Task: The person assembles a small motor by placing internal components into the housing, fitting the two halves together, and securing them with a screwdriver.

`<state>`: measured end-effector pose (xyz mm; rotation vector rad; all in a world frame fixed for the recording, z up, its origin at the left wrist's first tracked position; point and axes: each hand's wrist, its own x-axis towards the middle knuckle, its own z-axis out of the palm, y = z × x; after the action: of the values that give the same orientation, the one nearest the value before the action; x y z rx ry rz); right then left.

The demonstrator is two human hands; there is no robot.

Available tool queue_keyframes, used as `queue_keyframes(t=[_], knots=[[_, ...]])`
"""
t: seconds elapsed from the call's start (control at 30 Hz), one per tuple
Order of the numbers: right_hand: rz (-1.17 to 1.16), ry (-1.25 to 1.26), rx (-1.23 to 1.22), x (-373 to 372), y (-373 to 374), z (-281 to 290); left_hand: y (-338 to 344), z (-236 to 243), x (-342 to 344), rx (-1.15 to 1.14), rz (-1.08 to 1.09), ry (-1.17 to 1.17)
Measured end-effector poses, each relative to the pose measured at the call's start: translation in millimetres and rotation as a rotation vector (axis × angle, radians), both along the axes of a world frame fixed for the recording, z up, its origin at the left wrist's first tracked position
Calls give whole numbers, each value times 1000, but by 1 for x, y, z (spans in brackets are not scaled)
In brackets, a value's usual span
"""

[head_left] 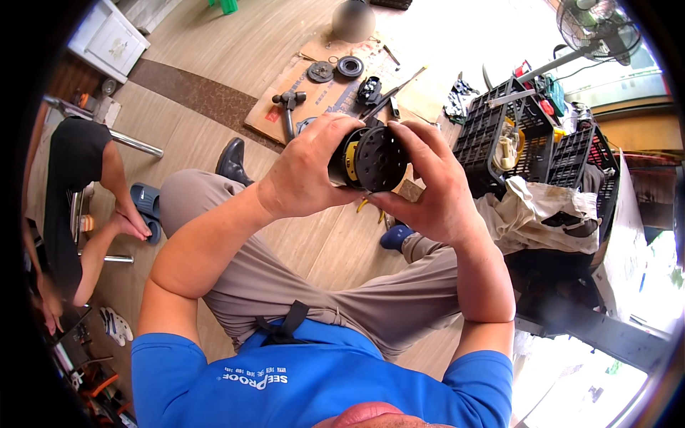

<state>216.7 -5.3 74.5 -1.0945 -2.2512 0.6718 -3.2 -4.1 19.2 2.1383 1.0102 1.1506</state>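
In front of me, over the floor between my knees, I hold a black cylindrical tool part [382,160] with both hands. Its round face, dotted with holes, is tilted toward me, and a yellow label shows on its left side. My left hand [307,167] grips that side, thumb underneath and fingers over the top. Around the right edge curl the fingers and thumb of my right hand [437,178]. Just beyond lies a flat sheet of cardboard [303,75] carrying a hammer [289,100], a grey disc [321,71] and a black ring-shaped part [349,67].
Black plastic crates [471,139] filled with odds and ends stand at the right, with a pale cloth [531,207] draped in front. A fan [598,32] is at the upper right. At left sits another person, bare feet beside blue slippers [146,203].
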Motion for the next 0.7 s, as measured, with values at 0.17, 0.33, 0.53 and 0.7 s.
queue_keyframes(t=[0.17,0.33,0.53,0.7], knots=[[33,-27,104,-2,1,-2,-1,-2,-1,-11,11,9],[27,30,-51,3,7,-7,-2,3,-3,14,33,43],[86,631,-758,19,23,-32,-3,4,-1,-94,41,8],[193,927,-939,21,29,-34,-4,5,-3,-115,52,-27]])
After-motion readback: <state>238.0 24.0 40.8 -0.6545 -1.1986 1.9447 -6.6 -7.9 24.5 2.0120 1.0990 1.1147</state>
